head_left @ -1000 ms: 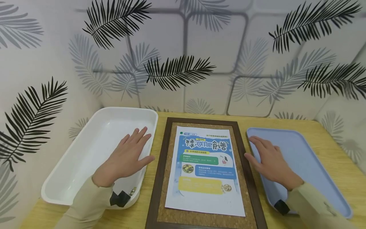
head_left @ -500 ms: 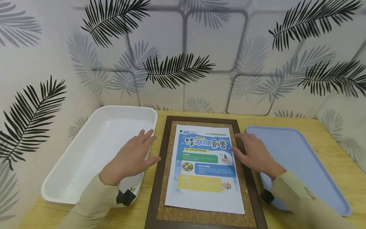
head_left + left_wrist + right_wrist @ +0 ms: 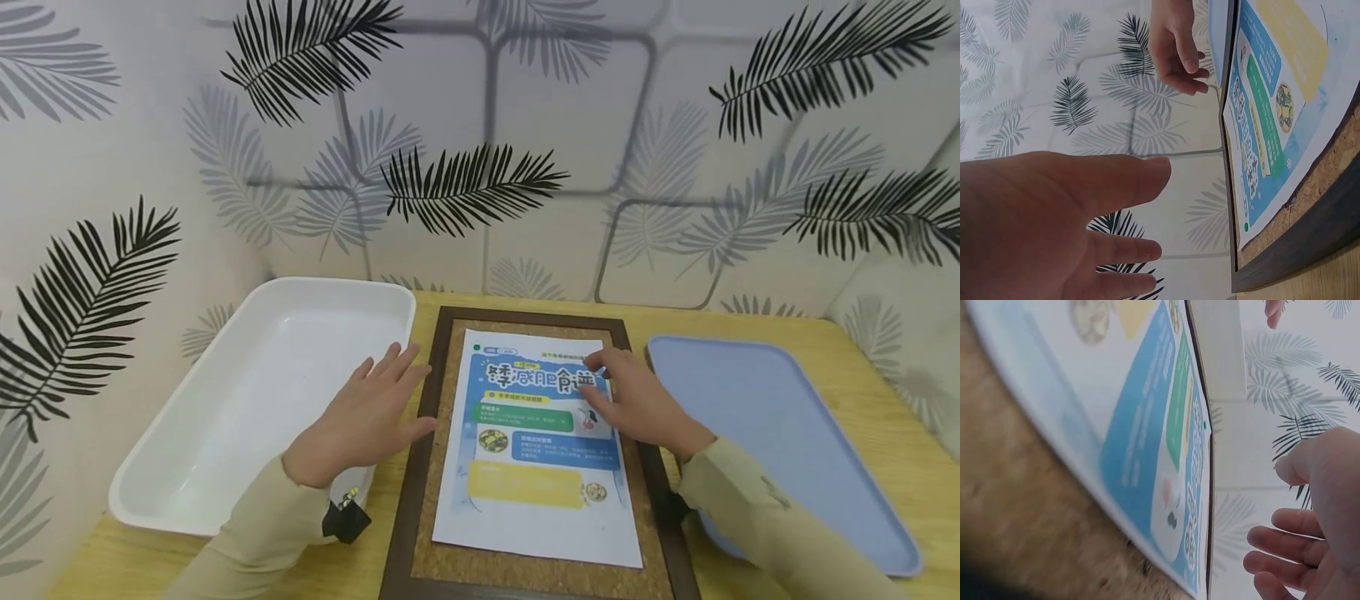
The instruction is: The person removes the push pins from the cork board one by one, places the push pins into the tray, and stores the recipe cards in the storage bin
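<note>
Moving inward since a second ago, your right hand (image 3: 637, 396) is now hovering over the upper right of the printed sheet (image 3: 536, 442) rather than over the blue tray (image 3: 765, 417), and your left hand (image 3: 360, 421) is sitting farther right, by the board's left edge. Your right grip is holding nothing, its fingers bending loosely with thumb and forefinger standing apart; your left grip is holding nothing either, its fingers stretching forward and the thumb spreading toward the board. Both hands are hanging clear of the paper in the wrist views.

The sheet is lying flat on the framed cork board (image 3: 536, 577), between your hands, with its long axis running away from you. Your right hand is the nearer, already above the paper; from your left, the sheet is lying to the right, just past the frame. Any touch on it seems to be turning on that.

Farther out, the white tray (image 3: 270, 400) is standing left, small shiny bits (image 3: 348, 498) showing near its front corner. Both trays and the board are resting on the bench (image 3: 112, 558).
</note>
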`<state>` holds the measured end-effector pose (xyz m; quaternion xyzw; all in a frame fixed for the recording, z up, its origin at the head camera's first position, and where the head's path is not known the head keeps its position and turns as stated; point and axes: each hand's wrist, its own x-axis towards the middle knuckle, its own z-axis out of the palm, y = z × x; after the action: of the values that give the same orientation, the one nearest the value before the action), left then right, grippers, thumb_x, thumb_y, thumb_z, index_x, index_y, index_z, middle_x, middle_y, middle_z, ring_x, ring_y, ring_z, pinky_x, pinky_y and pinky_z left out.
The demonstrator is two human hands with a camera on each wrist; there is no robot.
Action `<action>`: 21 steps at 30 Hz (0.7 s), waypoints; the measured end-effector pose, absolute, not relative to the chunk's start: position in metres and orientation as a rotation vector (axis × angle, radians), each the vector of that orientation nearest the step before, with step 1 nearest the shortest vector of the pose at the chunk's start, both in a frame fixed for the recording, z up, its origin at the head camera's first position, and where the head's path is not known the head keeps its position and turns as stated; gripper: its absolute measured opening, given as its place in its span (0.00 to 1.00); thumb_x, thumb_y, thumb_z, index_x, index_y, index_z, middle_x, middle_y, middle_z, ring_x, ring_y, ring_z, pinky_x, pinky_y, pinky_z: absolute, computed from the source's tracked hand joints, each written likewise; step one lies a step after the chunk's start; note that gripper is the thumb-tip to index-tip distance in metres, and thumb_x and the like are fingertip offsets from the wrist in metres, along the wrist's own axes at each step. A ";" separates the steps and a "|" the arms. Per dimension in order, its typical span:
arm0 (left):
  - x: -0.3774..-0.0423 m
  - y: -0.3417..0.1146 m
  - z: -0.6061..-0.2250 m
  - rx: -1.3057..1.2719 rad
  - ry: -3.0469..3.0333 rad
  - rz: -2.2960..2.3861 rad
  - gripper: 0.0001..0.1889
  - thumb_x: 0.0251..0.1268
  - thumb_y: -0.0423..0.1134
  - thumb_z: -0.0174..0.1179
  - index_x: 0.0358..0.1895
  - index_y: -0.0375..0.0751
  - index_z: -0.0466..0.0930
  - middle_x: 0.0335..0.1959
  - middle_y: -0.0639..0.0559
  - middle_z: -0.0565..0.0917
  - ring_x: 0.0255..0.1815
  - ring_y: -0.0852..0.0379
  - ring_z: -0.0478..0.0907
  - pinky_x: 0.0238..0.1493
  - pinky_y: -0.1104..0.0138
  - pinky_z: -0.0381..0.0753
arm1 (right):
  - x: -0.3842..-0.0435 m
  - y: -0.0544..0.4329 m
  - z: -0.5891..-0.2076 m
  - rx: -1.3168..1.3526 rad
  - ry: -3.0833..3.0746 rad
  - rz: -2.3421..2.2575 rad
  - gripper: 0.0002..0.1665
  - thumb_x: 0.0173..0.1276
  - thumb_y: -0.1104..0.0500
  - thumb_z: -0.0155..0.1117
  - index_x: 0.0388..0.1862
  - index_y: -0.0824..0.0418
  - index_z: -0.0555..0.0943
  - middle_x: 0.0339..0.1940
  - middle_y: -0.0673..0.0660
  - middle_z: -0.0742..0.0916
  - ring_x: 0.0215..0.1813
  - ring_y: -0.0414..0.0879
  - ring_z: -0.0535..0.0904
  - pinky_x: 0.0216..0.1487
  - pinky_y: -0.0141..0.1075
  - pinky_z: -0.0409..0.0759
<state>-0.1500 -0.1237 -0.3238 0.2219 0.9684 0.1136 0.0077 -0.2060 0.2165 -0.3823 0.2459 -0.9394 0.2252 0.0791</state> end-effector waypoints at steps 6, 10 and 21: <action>-0.153 -0.114 -0.328 0.696 3.012 0.338 0.33 0.64 0.50 0.62 0.66 0.32 0.68 0.74 0.35 0.59 0.76 0.37 0.51 0.71 0.41 0.54 | -0.216 0.196 -0.379 0.693 -2.879 0.642 0.22 0.68 0.55 0.62 0.55 0.68 0.77 0.49 0.62 0.84 0.49 0.55 0.80 0.49 0.49 0.79; -0.157 -0.109 -0.329 0.659 2.980 0.354 0.33 0.64 0.51 0.61 0.66 0.33 0.68 0.72 0.37 0.63 0.74 0.39 0.58 0.70 0.44 0.59 | -0.222 0.182 -0.379 0.720 -2.914 0.617 0.21 0.68 0.55 0.61 0.54 0.68 0.78 0.49 0.61 0.84 0.47 0.51 0.79 0.49 0.47 0.80; -0.160 -0.099 -0.336 0.736 2.923 0.429 0.32 0.64 0.51 0.61 0.65 0.32 0.69 0.69 0.38 0.68 0.70 0.40 0.64 0.67 0.45 0.63 | -0.224 0.159 -0.384 0.888 -2.861 0.535 0.16 0.68 0.57 0.61 0.50 0.66 0.78 0.43 0.58 0.85 0.48 0.52 0.81 0.49 0.47 0.80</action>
<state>-0.1602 -0.0991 -0.3362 0.2413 0.9590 0.1407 0.0483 -0.2235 0.1592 -0.3840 0.2913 -0.9391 0.1756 0.0492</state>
